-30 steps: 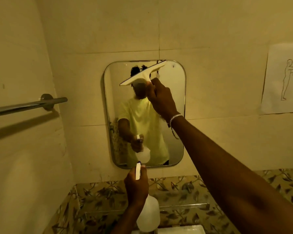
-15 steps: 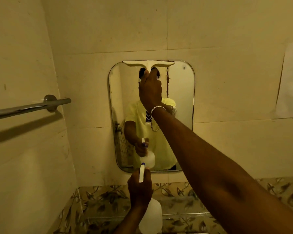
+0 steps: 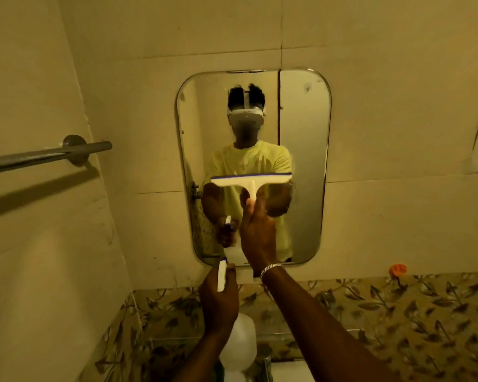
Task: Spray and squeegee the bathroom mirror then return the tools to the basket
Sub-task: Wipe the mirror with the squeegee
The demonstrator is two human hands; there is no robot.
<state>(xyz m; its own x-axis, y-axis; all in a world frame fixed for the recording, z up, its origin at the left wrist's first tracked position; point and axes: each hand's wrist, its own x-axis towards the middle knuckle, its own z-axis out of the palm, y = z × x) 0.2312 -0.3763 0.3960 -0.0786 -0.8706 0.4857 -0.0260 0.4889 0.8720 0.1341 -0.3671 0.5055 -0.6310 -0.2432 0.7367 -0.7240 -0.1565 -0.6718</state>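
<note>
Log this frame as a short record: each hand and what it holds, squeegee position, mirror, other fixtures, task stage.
right hand: grips the squeegee by its handle
squeegee position: blade level, about mid-height on the mirror
left hand: holds the spray bottle below the mirror, nozzle up
mirror: rounded rectangle on a tiled wall, reflects the person
towel bar: on the left wall
basket: not in view
task stage: squeegeeing under way; tools not yet returned
</note>
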